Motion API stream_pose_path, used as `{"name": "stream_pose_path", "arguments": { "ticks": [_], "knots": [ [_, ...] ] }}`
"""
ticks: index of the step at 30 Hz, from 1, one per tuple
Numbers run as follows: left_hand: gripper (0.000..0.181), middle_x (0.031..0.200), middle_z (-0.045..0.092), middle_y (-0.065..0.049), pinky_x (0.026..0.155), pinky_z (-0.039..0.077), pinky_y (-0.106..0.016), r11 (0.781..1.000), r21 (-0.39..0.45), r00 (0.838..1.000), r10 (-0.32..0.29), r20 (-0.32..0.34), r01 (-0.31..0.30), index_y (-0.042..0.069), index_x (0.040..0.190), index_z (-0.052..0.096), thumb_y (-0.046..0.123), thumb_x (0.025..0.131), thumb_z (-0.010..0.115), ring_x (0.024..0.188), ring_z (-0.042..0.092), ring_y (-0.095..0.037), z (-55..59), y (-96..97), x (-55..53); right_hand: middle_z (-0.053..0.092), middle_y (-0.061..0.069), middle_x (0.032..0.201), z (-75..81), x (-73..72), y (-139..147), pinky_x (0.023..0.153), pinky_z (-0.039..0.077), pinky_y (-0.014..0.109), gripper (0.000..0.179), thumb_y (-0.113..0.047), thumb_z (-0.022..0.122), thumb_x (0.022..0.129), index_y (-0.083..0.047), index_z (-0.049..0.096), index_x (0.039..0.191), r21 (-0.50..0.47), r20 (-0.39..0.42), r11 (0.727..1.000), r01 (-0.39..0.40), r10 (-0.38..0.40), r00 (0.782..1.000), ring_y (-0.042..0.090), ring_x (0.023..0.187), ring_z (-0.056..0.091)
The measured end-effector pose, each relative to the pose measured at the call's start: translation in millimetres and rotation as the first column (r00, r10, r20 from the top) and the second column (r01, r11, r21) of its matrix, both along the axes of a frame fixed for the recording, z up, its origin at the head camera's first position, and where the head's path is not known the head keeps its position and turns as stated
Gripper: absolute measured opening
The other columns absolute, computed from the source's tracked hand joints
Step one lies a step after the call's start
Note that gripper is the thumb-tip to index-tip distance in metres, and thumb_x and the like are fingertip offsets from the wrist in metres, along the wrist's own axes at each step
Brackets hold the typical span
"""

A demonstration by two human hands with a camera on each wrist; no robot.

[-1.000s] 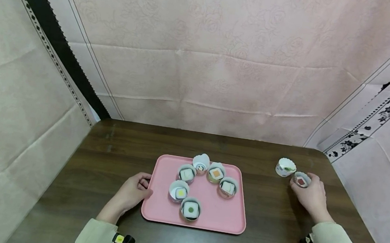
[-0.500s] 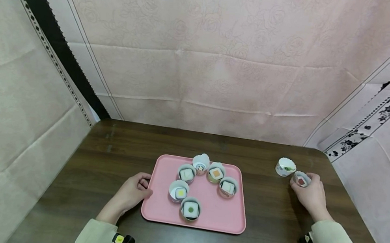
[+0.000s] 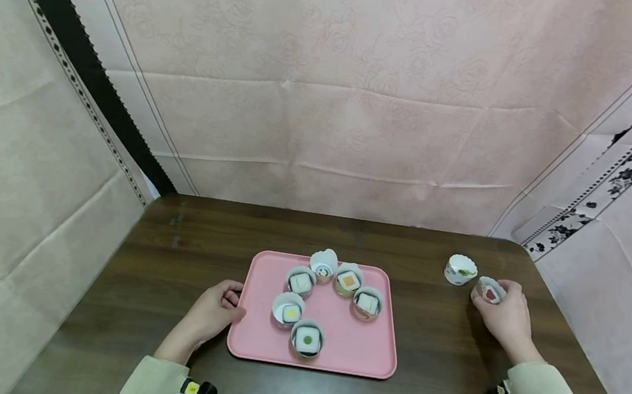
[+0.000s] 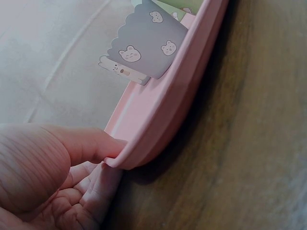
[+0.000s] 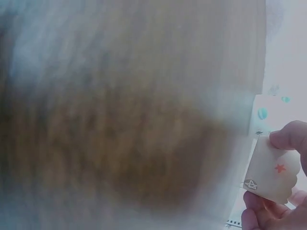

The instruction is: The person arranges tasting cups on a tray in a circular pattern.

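Observation:
At the left rim of a pink tray [image 3: 357, 358], my left hand [image 3: 211, 314] pinches the edge; in the left wrist view the thumb [image 4: 96, 143] lies on top, with fingers beneath. Several small scalloped paper cups stand on the tray, such as one [image 3: 307, 339] holding a white square piece with a green dot. Far to the right, my right hand [image 3: 511, 323] grips another paper cup [image 3: 490, 292], which has a reddish patch inside. The right wrist view shows a red star on this cup [image 5: 268, 167]. A white cup [image 3: 460, 270] stands just left of it.
Everything rests on a dark wooden table [image 3: 197, 229]. Its far edge meets a pale pink patterned cloth [image 3: 323, 127]. Cream cloths hang at the left [image 3: 33, 193] and right. Cups on the tray crowd its middle and back, close together.
The head view has shifted very slightly. Both hands keep their holds, and the tray and cups show no clear movement.

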State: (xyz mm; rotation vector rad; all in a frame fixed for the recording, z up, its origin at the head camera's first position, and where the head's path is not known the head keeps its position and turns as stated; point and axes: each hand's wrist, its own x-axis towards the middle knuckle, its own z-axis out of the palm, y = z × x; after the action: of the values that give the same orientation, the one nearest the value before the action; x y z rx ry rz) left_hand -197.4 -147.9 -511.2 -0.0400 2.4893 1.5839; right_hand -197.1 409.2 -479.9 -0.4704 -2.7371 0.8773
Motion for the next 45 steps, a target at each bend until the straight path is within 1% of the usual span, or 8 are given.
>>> {"name": "stream_pose_path", "arguments": {
  "ticks": [8,14,19,23,27,31,38,45],
  "knots": [
    [0.045,0.091,0.055,-0.010,0.062,0.049,-0.031,1.000,0.000,1.000,-0.004,0.000,0.004,0.003,0.123,0.057,0.001,0.081,0.072,0.076,0.053,-0.021,0.9,0.1,0.7,0.045,0.033,0.119,9.5,2.0,-10,0.080,0.038,0.058,0.075,-0.040,0.064,0.089,0.011,0.034,0.135,0.007,-0.053,1.000,-0.023,0.024,0.998,0.045,0.103,0.047],
    [0.045,0.092,0.055,-0.010,0.062,0.049,-0.031,1.000,0.003,1.000,-0.010,0.000,0.010,0.002,0.123,0.057,0.001,0.081,0.072,0.077,0.053,-0.021,2.7,0.1,1.6,0.047,0.029,0.117,18.7,4.3,-25,0.075,0.038,0.052,0.069,-0.035,0.066,0.088,0.008,0.038,0.133,0.013,-0.113,0.998,-0.066,0.067,0.991,0.042,0.101,0.048],
    [0.046,0.092,0.055,-0.010,0.062,0.049,-0.031,1.000,0.003,1.000,-0.007,0.001,0.007,0.002,0.124,0.057,0.001,0.081,0.072,0.077,0.054,-0.021,1.6,-0.4,0.7,0.050,0.025,0.116,25.2,6.0,-40,0.075,0.038,0.050,0.065,-0.033,0.069,0.087,0.006,0.041,0.131,0.019,-0.158,0.994,-0.112,0.114,0.981,0.039,0.100,0.050],
    [0.046,0.092,0.055,-0.010,0.062,0.049,-0.031,1.000,0.009,1.000,-0.007,0.004,0.007,0.003,0.124,0.057,0.001,0.081,0.072,0.077,0.054,-0.021,1.0,-0.5,0.4,0.050,0.025,0.118,28.9,7.8,-51,0.078,0.039,0.051,0.064,-0.030,0.070,0.087,0.005,0.040,0.132,0.024,-0.176,0.988,-0.153,0.155,0.972,0.039,0.103,0.050],
    [0.045,0.092,0.055,-0.010,0.062,0.049,-0.031,1.000,0.011,1.000,-0.008,0.002,0.008,0.002,0.123,0.057,0.001,0.081,0.072,0.077,0.054,-0.021,0.8,-0.5,0.6,0.050,0.024,0.117,29.8,9.5,-64,0.081,0.039,0.051,0.063,-0.027,0.071,0.086,0.004,0.041,0.132,0.035,-0.189,0.981,-0.190,0.193,0.963,0.038,0.103,0.050],
    [0.045,0.091,0.055,-0.010,0.062,0.049,-0.031,1.000,0.006,1.000,-0.001,0.003,0.001,0.003,0.123,0.057,0.000,0.080,0.072,0.077,0.054,-0.021,0.2,-0.2,0.5,0.053,0.020,0.113,28.1,10.6,-77,0.081,0.039,0.048,0.060,-0.027,0.075,0.083,0.001,0.045,0.127,0.048,-0.213,0.974,-0.222,0.227,0.950,0.034,0.102,0.052],
    [0.046,0.091,0.055,-0.010,0.063,0.049,-0.031,1.000,0.002,1.000,0.007,0.011,-0.007,0.004,0.123,0.057,0.000,0.080,0.072,0.077,0.054,-0.022,-0.2,-0.1,0.2,0.056,0.015,0.111,24.7,15.7,-97,0.078,0.041,0.044,0.056,-0.029,0.075,0.084,-0.004,0.048,0.126,0.042,-0.191,0.950,-0.308,0.310,0.931,0.028,0.096,0.054],
    [0.047,0.092,0.055,-0.010,0.063,0.049,-0.032,1.000,0.002,1.000,0.001,0.017,-0.001,0.004,0.124,0.056,0.001,0.081,0.072,0.077,0.054,-0.021,0.4,-0.3,-0.1,0.056,0.011,0.110,22.2,25.8,-118,0.079,0.044,0.044,0.057,-0.021,0.079,0.080,-0.006,0.048,0.125,0.033,-0.175,0.922,-0.387,0.386,0.906,0.025,0.096,0.055]
  ]
}}
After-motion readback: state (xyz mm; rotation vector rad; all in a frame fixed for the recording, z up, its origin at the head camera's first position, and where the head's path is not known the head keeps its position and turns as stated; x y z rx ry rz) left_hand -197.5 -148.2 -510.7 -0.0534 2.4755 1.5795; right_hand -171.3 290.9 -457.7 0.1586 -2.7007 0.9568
